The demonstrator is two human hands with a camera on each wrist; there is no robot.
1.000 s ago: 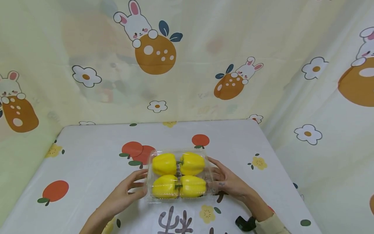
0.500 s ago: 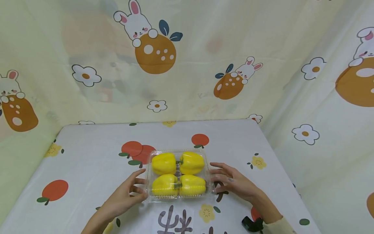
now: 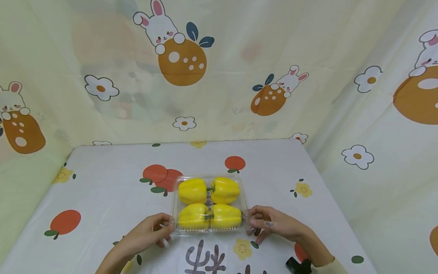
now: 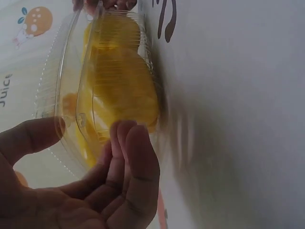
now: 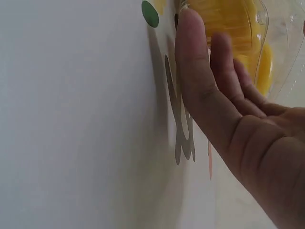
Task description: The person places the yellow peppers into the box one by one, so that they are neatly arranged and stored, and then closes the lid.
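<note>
A clear plastic clamshell box (image 3: 174,207) lies closed on the table's near middle, with several yellow bell peppers (image 3: 192,191) inside. My left hand (image 3: 163,229) pinches its near-left corner; in the left wrist view the thumb (image 4: 28,138) lies on one side of the box rim (image 4: 71,62) and the fingers (image 4: 136,148) on the other, in front of a pepper (image 4: 119,86). My right hand (image 3: 257,224) curls on the near-right corner. The right wrist view shows its fingers (image 5: 195,62) lying against the box wall (image 5: 263,19).
The table wears a white cloth (image 3: 102,190) printed with fruit and flowers. Rabbit-print curtains (image 3: 219,76) close off the back and both sides. A black wrist-strap device (image 3: 297,265) sits on my right forearm. The table's right edge (image 3: 328,190) runs close to the curtain.
Both hands slid from the box's sides toward me to its near corners, and their fingers curled onto it. The box has barely moved.
</note>
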